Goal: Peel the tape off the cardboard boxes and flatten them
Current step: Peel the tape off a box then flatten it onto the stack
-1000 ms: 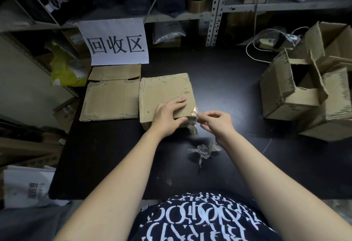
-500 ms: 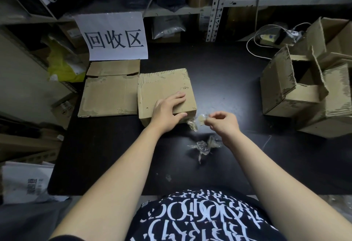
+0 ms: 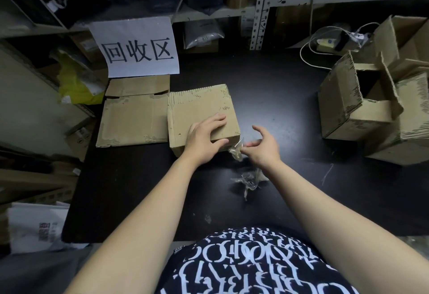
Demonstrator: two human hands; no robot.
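Note:
A closed cardboard box (image 3: 199,105) lies on the black table (image 3: 278,98). My left hand (image 3: 204,140) rests on its near right corner, fingers flat on the top and thumb along the front face. A crumpled strip of clear tape (image 3: 235,152) hangs off that corner. My right hand (image 3: 262,147) is just right of the corner and pinches the strip's end at the thumb, with the index finger lifted and spread. A flattened box (image 3: 134,119) lies to the left, touching the closed one.
A wad of peeled tape (image 3: 249,180) lies on the table in front of my right hand. Several open cardboard boxes (image 3: 359,112) are piled at the right edge. A white paper sign (image 3: 137,47) stands behind the flattened box, below cluttered shelves. A white cable (image 3: 308,56) loops at back right.
My right hand pulled the tape a little to the right, then came back close to the box corner with its index finger spread. My left hand stayed on the box.

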